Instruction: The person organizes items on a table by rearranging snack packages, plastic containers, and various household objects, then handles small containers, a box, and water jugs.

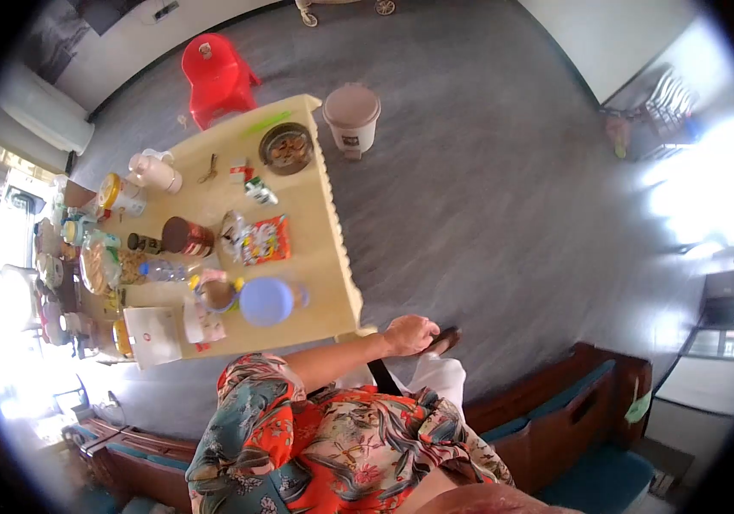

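My left hand reaches across in front of my body with its fingers curled closed, and no object shows in it. It is just beyond the near right corner of the table, above the grey floor. Of my right arm, only blurred bare skin shows at the bottom edge; that hand is out of sight. Closest to my left hand on the table are a blue-lidded container, a smaller open-topped cup and an orange snack packet.
The table also bears a brown-lidded jar, a pink bottle, a white box and a dark round dish. Beyond stand a red chair and a lidded bin. A wooden bench lies at right.
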A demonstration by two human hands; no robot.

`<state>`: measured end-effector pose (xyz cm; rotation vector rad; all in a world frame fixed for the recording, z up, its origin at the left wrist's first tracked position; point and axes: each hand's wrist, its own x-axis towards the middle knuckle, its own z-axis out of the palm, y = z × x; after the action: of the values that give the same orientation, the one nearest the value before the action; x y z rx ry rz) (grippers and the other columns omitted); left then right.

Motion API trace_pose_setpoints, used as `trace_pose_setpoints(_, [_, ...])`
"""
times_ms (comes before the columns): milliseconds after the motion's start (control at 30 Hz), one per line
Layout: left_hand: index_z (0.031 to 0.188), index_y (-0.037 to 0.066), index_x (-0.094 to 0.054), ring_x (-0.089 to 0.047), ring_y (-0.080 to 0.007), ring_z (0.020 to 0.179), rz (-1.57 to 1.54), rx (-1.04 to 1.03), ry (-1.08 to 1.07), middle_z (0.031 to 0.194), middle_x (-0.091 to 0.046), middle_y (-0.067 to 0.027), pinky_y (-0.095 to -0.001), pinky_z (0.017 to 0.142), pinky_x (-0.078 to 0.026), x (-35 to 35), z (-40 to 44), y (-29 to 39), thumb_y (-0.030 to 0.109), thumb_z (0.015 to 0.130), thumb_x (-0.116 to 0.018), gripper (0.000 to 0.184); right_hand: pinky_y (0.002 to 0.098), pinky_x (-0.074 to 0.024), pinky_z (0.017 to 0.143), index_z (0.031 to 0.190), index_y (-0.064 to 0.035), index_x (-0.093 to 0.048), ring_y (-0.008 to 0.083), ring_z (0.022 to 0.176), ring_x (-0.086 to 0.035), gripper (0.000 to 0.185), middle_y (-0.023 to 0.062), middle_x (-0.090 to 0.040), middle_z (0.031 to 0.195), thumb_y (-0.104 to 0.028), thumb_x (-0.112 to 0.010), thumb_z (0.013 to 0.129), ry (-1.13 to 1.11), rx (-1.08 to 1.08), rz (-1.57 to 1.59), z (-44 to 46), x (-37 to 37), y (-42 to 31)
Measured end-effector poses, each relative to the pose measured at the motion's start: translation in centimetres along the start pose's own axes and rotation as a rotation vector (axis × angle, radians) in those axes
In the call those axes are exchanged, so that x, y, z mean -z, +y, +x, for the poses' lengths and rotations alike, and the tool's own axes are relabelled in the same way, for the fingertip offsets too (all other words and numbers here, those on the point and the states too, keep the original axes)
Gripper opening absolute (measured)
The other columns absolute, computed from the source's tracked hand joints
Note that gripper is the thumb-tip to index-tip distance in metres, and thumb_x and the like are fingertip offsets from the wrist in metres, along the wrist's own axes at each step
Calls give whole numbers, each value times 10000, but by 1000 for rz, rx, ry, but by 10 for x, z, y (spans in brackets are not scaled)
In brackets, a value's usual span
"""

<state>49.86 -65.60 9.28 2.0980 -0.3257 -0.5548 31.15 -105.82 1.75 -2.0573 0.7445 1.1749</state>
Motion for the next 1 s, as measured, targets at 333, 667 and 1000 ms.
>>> trace_pose_setpoints(333, [992, 87, -615, -599, -285, 838, -45, 161, 300, 881, -628, -133, -387, 761, -472, 44, 210, 34, 193, 767, -519, 266, 324, -457, 473, 563, -99, -625, 170, 500, -565, 249, 31, -581, 538, -224, -550, 765, -79, 58, -686, 151, 301, -141])
trace_pose_setpoints(667, [958, 30, -629, -637, -236, 724, -73, 351, 589, 801, -648, -133, -328, 676, -498, 215, 313, -57, 151, 755, -565, 245, 307, -454, 438, 933, -85, -548, 178, 599, -596, 214, 53, -585, 724, -255, -574, 807, -38, 471, 73, 311, 401, -551])
trace_pose_setpoints(1000, [943, 64, -630, -627, -286, 748, -30, 299, 683, 804, -638, -145, -378, 677, -489, 461, 469, -110, 150, 752, -546, 226, 446, -460, 511, 969, -56, -555, 270, 688, -603, 239, 100, -623, 833, -244, -478, 842, -259, 163, -629, 383, 413, -675])
